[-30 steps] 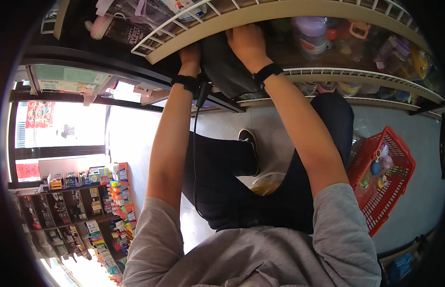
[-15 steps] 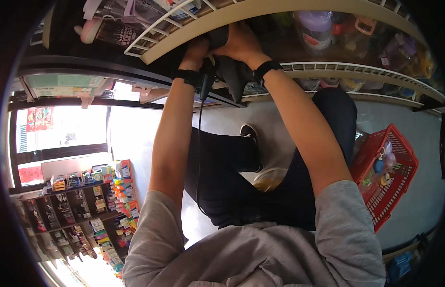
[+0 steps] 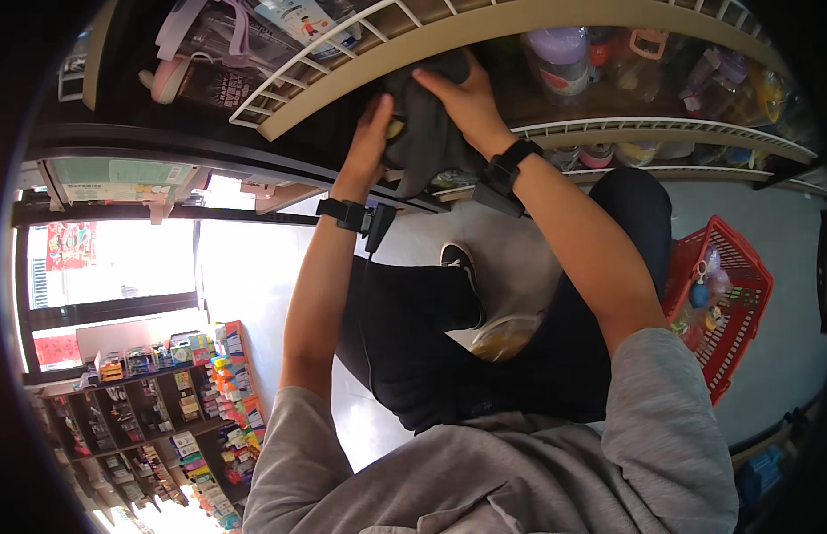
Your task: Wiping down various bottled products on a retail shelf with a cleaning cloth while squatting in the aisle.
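Note:
A dark grey cloth (image 3: 425, 142) is bunched between my hands in front of the shelf. My right hand (image 3: 471, 102) grips its right side, thumb stretched over the top and fingers behind it. On the other side my left hand (image 3: 371, 142) is closed against the cloth's edge. A small yellow-green patch (image 3: 395, 129) shows beside the left fingers; what it belongs to I cannot make out. Folds of the cloth hang down toward the floor. Each wrist wears a black strap with a small dark device.
A white wire shelf rail (image 3: 511, 18) runs above my hands. Bottles stand to the right, one with a purple lid (image 3: 560, 46); a pink-lidded bottle (image 3: 195, 80) lies upper left. A red basket (image 3: 723, 311) with goods is on the floor at right. Stocked shelves (image 3: 120, 400) stand lower left.
Both hands have come back a little from beneath the upper rail and moved apart. More of the grey cloth shows between them, and the yellow-green patch is now more plainly visible.

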### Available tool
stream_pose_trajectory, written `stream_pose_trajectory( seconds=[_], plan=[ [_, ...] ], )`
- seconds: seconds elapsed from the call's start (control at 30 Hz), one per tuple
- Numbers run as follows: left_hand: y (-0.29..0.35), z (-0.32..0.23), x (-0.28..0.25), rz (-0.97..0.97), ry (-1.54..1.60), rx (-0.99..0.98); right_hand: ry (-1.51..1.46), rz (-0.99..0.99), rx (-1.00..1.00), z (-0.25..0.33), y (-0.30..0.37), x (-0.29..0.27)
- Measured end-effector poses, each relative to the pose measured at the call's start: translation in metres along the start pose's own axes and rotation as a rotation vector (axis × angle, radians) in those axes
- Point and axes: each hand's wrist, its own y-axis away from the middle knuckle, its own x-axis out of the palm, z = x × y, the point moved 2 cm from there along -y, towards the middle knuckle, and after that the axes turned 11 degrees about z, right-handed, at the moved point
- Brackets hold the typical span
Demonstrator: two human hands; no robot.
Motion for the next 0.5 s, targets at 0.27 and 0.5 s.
stream_pose_trajectory(
  seconds=[0.27,0.5],
  plan=[
    [0.003,-0.019,0.053,-0.218,-0.094,0.112,-0.076,-0.135,0.098,0.024,0.024,0.008],
    [0.023,-0.02,0.044,-0.027,0.075,0.075,-0.067,-0.047,0.272,0.032,0.041,0.011]
  ],
)
